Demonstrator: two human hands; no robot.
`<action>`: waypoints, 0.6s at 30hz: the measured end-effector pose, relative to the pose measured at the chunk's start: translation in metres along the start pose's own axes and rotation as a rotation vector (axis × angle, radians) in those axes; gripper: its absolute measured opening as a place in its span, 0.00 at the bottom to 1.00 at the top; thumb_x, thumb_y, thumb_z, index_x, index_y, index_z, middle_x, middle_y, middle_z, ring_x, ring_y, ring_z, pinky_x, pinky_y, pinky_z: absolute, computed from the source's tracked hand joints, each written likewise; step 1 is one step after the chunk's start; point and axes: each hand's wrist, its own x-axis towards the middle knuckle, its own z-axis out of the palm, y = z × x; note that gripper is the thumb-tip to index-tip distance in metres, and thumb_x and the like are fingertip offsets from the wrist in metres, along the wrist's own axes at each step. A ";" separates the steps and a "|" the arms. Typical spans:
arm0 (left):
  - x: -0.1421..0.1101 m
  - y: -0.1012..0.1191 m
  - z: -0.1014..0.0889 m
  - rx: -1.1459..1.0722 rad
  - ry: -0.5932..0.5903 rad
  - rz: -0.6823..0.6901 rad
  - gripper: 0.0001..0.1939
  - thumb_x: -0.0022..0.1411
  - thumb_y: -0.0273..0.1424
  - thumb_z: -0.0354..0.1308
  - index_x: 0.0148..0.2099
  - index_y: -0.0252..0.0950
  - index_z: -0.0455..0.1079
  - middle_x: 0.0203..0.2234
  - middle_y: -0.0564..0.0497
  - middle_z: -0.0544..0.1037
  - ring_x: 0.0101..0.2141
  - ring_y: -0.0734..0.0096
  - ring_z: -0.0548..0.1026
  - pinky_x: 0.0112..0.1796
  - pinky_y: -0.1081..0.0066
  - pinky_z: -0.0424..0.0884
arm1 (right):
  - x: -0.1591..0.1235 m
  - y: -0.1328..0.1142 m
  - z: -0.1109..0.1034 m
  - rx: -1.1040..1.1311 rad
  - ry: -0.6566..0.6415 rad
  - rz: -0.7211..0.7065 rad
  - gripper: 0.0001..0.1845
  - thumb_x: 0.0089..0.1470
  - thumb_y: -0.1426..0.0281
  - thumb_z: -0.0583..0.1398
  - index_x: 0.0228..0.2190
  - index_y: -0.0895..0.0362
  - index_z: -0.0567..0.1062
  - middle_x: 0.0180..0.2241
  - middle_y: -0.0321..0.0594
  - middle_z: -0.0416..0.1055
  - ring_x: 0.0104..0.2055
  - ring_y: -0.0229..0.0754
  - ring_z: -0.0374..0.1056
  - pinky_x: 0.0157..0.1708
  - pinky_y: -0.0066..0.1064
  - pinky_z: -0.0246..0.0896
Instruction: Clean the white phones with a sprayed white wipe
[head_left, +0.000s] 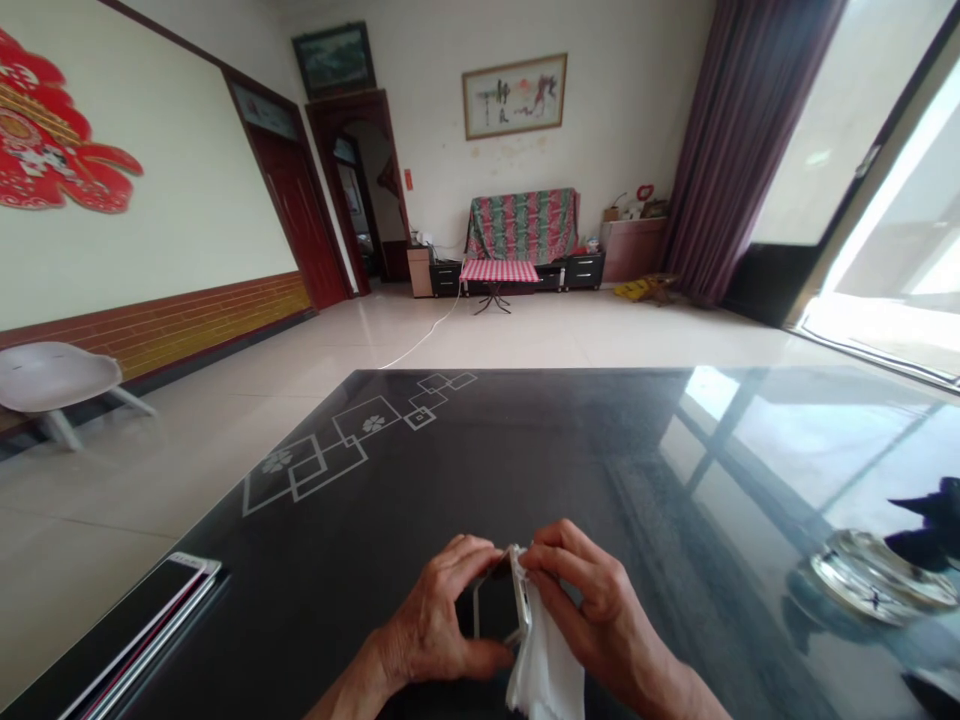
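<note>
A smartphone (496, 606) with a dark face and a pale edge stands tilted on its side above the near part of the glossy black table (480, 470). My left hand (427, 612) grips it by its ends, fingers at the top and thumb at the bottom. In my right hand (594, 592), a white tissue or cloth (551, 668) is pinched against the phone's upper edge and hangs down behind it. The fingers of my right hand are closed on the white piece. The phone's far side is hidden by it.
At the left table edge lies a stack of several phones or tablets (142, 630). A clear glass ashtray (862, 580) stands at the right, beside a black object (934, 525). Beyond the table are a white chair (60, 375) and a small checked table (499, 270).
</note>
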 end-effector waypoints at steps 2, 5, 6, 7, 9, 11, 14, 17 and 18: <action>0.000 0.000 0.000 0.006 -0.003 0.001 0.35 0.37 0.29 0.67 0.51 0.36 0.64 0.41 0.46 0.73 0.40 0.57 0.72 0.43 0.61 0.71 | -0.003 -0.003 0.000 0.011 -0.007 0.001 0.09 0.61 0.73 0.54 0.36 0.54 0.75 0.33 0.39 0.66 0.33 0.36 0.67 0.33 0.26 0.64; -0.002 -0.001 -0.001 0.015 -0.002 0.025 0.36 0.36 0.27 0.66 0.52 0.37 0.63 0.41 0.46 0.73 0.41 0.57 0.73 0.44 0.61 0.71 | -0.007 -0.010 -0.003 0.034 -0.062 -0.002 0.10 0.61 0.74 0.53 0.37 0.54 0.75 0.34 0.39 0.66 0.32 0.36 0.67 0.33 0.25 0.64; -0.003 -0.002 -0.001 0.017 -0.001 0.032 0.37 0.35 0.27 0.66 0.52 0.37 0.62 0.42 0.46 0.73 0.41 0.57 0.73 0.44 0.61 0.71 | -0.008 -0.013 -0.005 0.046 -0.092 -0.002 0.10 0.61 0.74 0.53 0.37 0.54 0.75 0.34 0.39 0.66 0.33 0.35 0.67 0.33 0.25 0.64; -0.003 -0.002 -0.002 0.016 -0.003 0.037 0.38 0.35 0.26 0.66 0.52 0.37 0.62 0.42 0.47 0.73 0.41 0.58 0.73 0.44 0.61 0.71 | -0.009 -0.016 -0.007 0.059 -0.126 0.001 0.10 0.61 0.74 0.53 0.37 0.54 0.74 0.34 0.39 0.67 0.33 0.35 0.67 0.34 0.25 0.64; -0.004 -0.003 -0.004 0.011 -0.022 0.035 0.39 0.34 0.25 0.66 0.53 0.38 0.61 0.42 0.47 0.73 0.41 0.58 0.72 0.44 0.62 0.71 | -0.010 -0.018 -0.011 0.086 -0.207 0.015 0.08 0.61 0.73 0.54 0.36 0.54 0.74 0.35 0.38 0.67 0.33 0.34 0.67 0.34 0.24 0.63; -0.003 -0.004 -0.005 0.000 -0.044 0.025 0.39 0.33 0.24 0.66 0.52 0.39 0.61 0.42 0.48 0.72 0.42 0.59 0.72 0.45 0.62 0.71 | -0.011 -0.015 -0.015 0.095 -0.243 0.023 0.08 0.61 0.73 0.54 0.35 0.54 0.73 0.35 0.38 0.67 0.34 0.35 0.67 0.35 0.24 0.63; -0.002 -0.004 -0.005 -0.010 -0.054 0.009 0.39 0.33 0.23 0.66 0.52 0.39 0.61 0.43 0.48 0.72 0.42 0.59 0.72 0.45 0.63 0.71 | -0.010 -0.002 -0.014 0.066 -0.149 0.012 0.08 0.61 0.74 0.54 0.36 0.55 0.73 0.35 0.39 0.67 0.35 0.36 0.67 0.36 0.26 0.63; -0.002 -0.004 -0.005 -0.005 -0.057 0.007 0.40 0.32 0.23 0.66 0.52 0.38 0.61 0.44 0.47 0.72 0.43 0.59 0.72 0.46 0.63 0.71 | -0.007 0.010 -0.008 0.034 -0.063 -0.003 0.09 0.61 0.74 0.54 0.37 0.54 0.74 0.34 0.39 0.66 0.34 0.36 0.67 0.34 0.27 0.63; -0.002 -0.003 -0.005 -0.004 -0.057 0.008 0.40 0.33 0.24 0.66 0.53 0.38 0.61 0.44 0.47 0.72 0.43 0.58 0.72 0.46 0.63 0.71 | -0.006 0.012 -0.005 0.031 -0.057 -0.008 0.09 0.61 0.74 0.54 0.37 0.54 0.74 0.34 0.39 0.66 0.34 0.36 0.67 0.34 0.26 0.63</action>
